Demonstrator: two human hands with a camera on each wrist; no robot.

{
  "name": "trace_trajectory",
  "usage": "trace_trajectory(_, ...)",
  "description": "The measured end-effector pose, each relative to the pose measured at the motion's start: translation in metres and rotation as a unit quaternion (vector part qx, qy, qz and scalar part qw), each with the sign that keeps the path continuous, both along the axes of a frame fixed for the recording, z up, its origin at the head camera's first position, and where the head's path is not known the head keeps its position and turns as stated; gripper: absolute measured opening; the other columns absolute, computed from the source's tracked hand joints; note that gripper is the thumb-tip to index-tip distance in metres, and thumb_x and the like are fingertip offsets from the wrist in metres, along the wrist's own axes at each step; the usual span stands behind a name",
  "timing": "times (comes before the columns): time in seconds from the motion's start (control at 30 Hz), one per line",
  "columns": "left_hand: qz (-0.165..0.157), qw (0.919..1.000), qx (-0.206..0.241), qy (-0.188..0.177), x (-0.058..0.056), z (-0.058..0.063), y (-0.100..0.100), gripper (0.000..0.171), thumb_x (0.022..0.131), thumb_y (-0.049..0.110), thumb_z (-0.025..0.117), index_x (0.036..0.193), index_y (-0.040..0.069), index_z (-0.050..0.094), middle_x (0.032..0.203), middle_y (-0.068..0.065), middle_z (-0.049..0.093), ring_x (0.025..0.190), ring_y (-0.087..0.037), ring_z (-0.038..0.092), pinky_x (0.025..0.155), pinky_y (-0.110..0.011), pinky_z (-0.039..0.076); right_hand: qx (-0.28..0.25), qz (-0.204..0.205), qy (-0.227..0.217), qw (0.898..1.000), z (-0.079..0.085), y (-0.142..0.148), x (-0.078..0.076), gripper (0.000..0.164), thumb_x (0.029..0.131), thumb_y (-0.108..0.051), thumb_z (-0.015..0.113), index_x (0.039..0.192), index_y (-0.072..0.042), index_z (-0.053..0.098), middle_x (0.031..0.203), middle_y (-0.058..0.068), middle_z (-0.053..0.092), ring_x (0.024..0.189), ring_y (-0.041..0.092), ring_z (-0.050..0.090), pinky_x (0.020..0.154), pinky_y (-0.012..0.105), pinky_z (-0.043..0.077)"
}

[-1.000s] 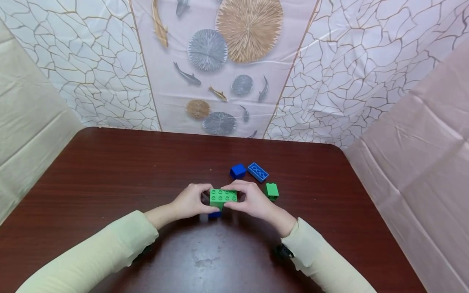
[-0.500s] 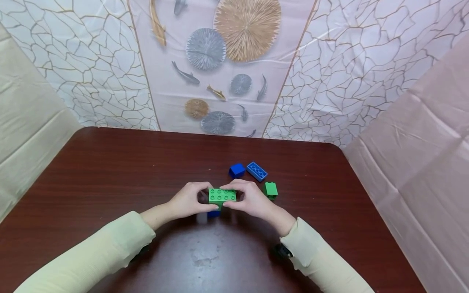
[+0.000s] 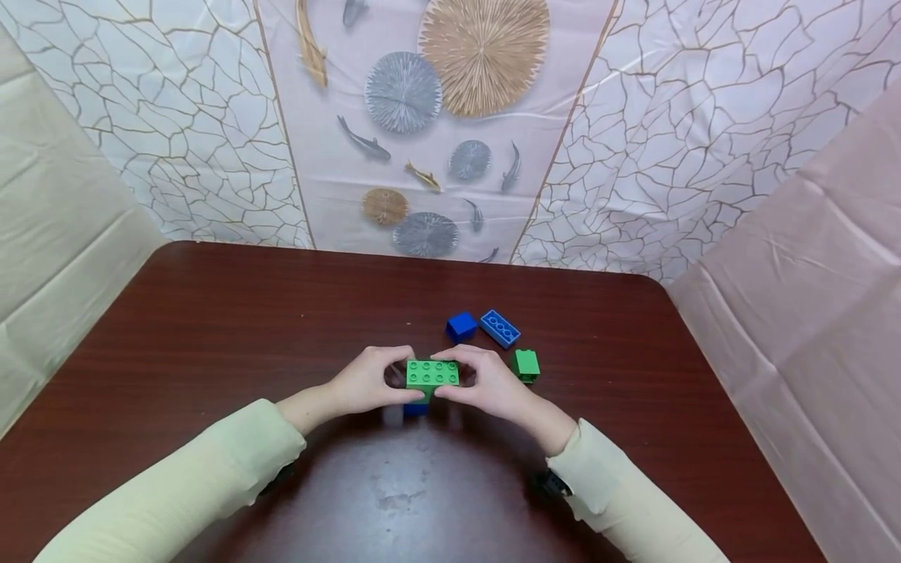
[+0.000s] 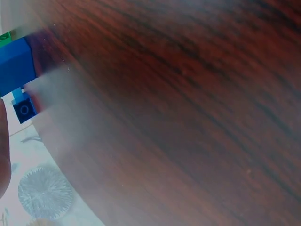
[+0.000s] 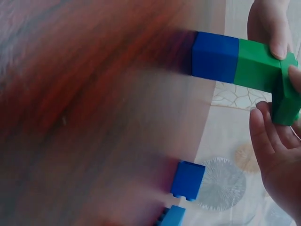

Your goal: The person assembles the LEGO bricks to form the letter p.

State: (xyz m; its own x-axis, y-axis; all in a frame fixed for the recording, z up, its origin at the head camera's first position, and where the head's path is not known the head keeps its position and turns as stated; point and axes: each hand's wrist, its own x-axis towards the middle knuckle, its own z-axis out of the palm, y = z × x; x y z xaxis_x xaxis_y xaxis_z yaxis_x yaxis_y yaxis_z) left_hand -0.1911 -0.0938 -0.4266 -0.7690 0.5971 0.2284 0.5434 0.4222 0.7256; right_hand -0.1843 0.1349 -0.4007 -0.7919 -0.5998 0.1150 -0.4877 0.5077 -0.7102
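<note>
A small stack of toy building bricks stands on the table between my hands. At its bottom is a blue brick (image 5: 215,56), with a green brick (image 5: 257,66) above it. A longer green brick (image 3: 432,373), studs up, lies across the top and juts out to the right. My left hand (image 3: 366,381) holds the stack from the left, its thumb on the near side. From the right, my right hand (image 3: 489,383) pinches the top green brick between thumb and fingers, just beyond the left fingertips. Only a finger (image 4: 3,150) shows in the left wrist view.
Behind the right hand lie a loose blue brick (image 3: 461,327) and a lighter blue brick (image 3: 500,328) with its hollow underside up. A loose green brick (image 3: 525,365) sits right beside that hand. Patterned cloth (image 3: 422,156) hangs beyond the brown table's (image 3: 317,297) far edge.
</note>
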Motion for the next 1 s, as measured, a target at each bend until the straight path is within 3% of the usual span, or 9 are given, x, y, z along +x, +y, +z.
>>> trace_trajectory(0.2,0.0,0.9999,0.001,-0.012,-0.001,0.0,0.001,0.026,0.077,0.025,0.077,0.087,0.015,0.055,0.084,-0.001,0.066,0.072,-0.004,0.064,0.066,-0.018,0.052,0.05,0.008,-0.002,0.999,0.006,0.012,-0.004,0.046,0.079,-0.017,0.075,0.121,-0.01,0.06,0.105,0.004,0.064,0.085,0.015,0.059,0.073,0.026,0.055)
trace_trajectory(0.33,0.005,0.9999,-0.002,-0.014,-0.001,-0.001,0.001,0.027,0.077,0.026,0.077,0.087,0.015,0.054,0.085,-0.001,0.067,0.073,-0.005,0.064,0.066,-0.018,0.052,0.048,-0.009,0.006,0.999,0.008,0.024,-0.007,0.042,0.08,-0.013,0.074,0.119,-0.006,0.061,0.102,0.008,0.066,0.087,0.017,0.061,0.074,0.025,0.054)
trace_trajectory(0.47,0.01,0.9998,-0.007,-0.017,-0.001,-0.001,0.001,0.028,0.076,0.026,0.077,0.086,0.015,0.053,0.085,-0.001,0.066,0.073,-0.005,0.064,0.066,-0.018,0.051,0.035,-0.071,0.016,0.997,0.01,0.037,-0.012,0.036,0.081,-0.014,0.072,0.114,-0.001,0.063,0.103,0.015,0.067,0.087,0.02,0.062,0.076,0.031,0.053)
trace_trajectory(0.67,0.011,0.9996,-0.007,-0.024,-0.001,-0.001,0.001,0.028,0.076,0.025,0.077,0.086,0.015,0.053,0.086,-0.001,0.066,0.073,-0.005,0.063,0.066,-0.017,0.051,0.044,-0.172,0.01,0.984,0.008,0.059,-0.021,0.033,0.083,-0.016,0.071,0.111,-0.001,0.064,0.102,0.015,0.067,0.086,0.022,0.062,0.075,0.036,0.052)
trace_trajectory(0.83,0.01,0.9997,-0.006,-0.02,-0.002,-0.002,0.001,0.028,0.076,0.026,0.077,0.086,0.015,0.053,0.085,-0.001,0.066,0.073,-0.004,0.063,0.065,-0.018,0.051,0.086,-0.241,0.006,0.967,0.003,0.077,-0.026,0.036,0.085,-0.027,0.069,0.111,-0.003,0.064,0.099,0.013,0.068,0.085,0.023,0.061,0.073,0.035,0.052)
trace_trajectory(1.0,0.011,0.9997,-0.003,-0.024,-0.002,-0.002,0.001,0.028,0.076,0.026,0.077,0.085,0.016,0.053,0.085,0.0,0.066,0.072,-0.004,0.063,0.066,-0.018,0.051,0.142,-0.288,-0.017,0.947,-0.005,0.088,-0.03,0.047,0.087,-0.04,0.063,0.116,-0.002,0.061,0.111,0.019,0.064,0.095,0.029,0.06,0.081,0.043,0.051)
